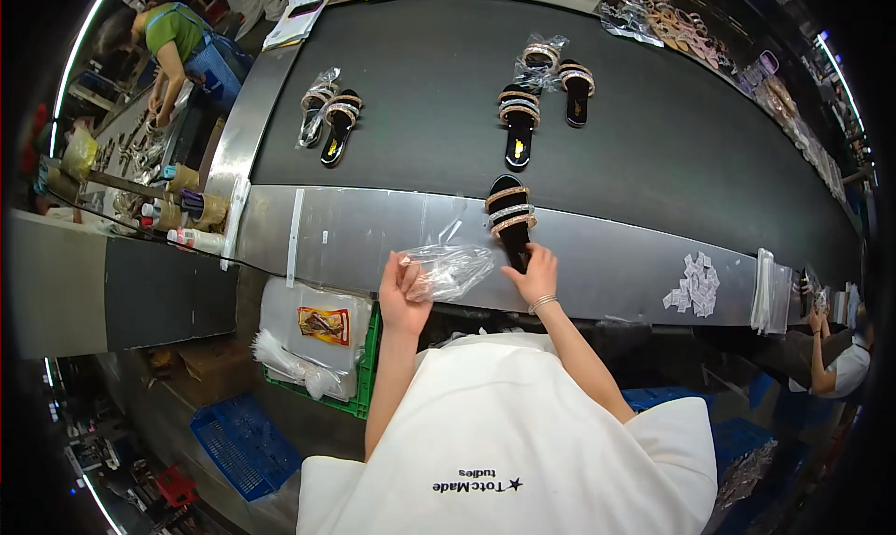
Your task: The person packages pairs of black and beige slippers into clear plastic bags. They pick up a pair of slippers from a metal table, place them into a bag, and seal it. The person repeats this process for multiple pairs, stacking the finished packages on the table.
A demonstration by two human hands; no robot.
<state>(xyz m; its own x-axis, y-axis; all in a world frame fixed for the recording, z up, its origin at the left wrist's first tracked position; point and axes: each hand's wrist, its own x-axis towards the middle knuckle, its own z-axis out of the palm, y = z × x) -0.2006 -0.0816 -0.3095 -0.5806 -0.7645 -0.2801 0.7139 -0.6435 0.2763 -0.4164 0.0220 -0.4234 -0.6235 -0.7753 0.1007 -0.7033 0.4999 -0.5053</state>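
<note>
In my left hand, fingers curled, is a clear plastic bag held over the metal edge of the bench. My right hand grips the heel end of a black sandal with sparkly straps, its toe pointing away from me. The bag and the sandal are close together, but the sandal lies outside the bag. Just beyond, on the dark belt, lies another black sandal. Farther back a loose sandal sits beside a plastic-wrapped sandal.
At the left of the belt a bagged sandal lies beside a bare one. Small white packets are heaped on the metal ledge at right. Below left stands a green crate with plastic bags. A co-worker bends over a table at far left.
</note>
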